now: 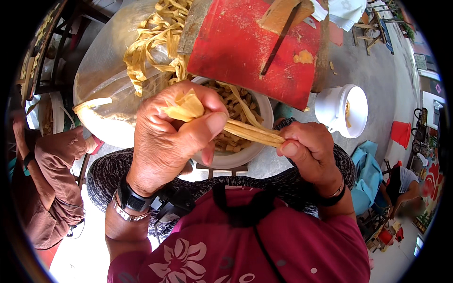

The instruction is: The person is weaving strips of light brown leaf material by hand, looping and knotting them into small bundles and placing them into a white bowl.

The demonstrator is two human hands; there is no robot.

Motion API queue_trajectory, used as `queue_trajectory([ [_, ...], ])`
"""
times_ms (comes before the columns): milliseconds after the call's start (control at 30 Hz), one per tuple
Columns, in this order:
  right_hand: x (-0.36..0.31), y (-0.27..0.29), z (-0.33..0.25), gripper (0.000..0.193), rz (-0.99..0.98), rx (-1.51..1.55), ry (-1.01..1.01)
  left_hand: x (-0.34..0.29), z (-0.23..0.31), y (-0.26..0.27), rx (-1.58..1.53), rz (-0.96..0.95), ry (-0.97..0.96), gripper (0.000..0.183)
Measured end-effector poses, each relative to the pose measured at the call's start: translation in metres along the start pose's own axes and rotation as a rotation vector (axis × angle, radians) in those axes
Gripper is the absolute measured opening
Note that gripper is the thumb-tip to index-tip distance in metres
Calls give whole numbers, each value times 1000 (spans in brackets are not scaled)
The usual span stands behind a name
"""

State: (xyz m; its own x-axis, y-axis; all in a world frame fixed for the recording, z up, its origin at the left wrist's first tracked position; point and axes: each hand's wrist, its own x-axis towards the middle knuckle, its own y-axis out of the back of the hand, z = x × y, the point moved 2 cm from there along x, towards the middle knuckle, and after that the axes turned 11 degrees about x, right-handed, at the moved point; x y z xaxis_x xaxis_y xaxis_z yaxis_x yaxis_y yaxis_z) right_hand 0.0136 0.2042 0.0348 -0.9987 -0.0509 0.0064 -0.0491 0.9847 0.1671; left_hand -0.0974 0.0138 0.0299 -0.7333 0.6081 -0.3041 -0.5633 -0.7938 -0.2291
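Observation:
My left hand [163,134] is closed around one end of a bundle of flat, pale yellow strips [252,133], whose folded end sticks up above the thumb. At the other end, my right hand [309,151] pinches the bundle between thumb and fingers. The strips stretch between both hands, over a white basin [231,162] in front of my knees. Short cut pieces [236,106] of the same yellow material fill much of the basin. Part of the basin is hidden behind my left hand.
Beyond the basin is a red board [231,52] bearing a wooden block [283,16] and a dark narrow bar. Long loose strips [160,37] lie on clear plastic sheeting [99,61] at the left. A white bucket [328,111] stands right. Another person [52,179] sits at left.

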Motion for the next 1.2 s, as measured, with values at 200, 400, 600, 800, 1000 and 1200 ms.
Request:
queue_trajectory([
  [200, 20, 25, -28, 23, 273, -85, 17, 33, 27, -25, 142, 48, -179, 16],
  [400, 36, 37, -15, 25, 428, -208, 0, 65, 27, -35, 402, 125, -351, 9],
  [600, 26, 27, 0, 25, 331, -439, -93, 74, 7, -19, 928, 390, -607, 6],
  [800, 2, 23, -24, 25, 199, 10, -115, 30, 14, -19, 724, -13, -271, 21],
  [1000, -10, -4, -37, 24, -112, -64, 248, 9, -39, -27, 739, -455, 57, 56],
  [1200, -24, -60, -21, 23, -418, 243, 204, -3, -52, -31, -116, -142, 458, 48],
])
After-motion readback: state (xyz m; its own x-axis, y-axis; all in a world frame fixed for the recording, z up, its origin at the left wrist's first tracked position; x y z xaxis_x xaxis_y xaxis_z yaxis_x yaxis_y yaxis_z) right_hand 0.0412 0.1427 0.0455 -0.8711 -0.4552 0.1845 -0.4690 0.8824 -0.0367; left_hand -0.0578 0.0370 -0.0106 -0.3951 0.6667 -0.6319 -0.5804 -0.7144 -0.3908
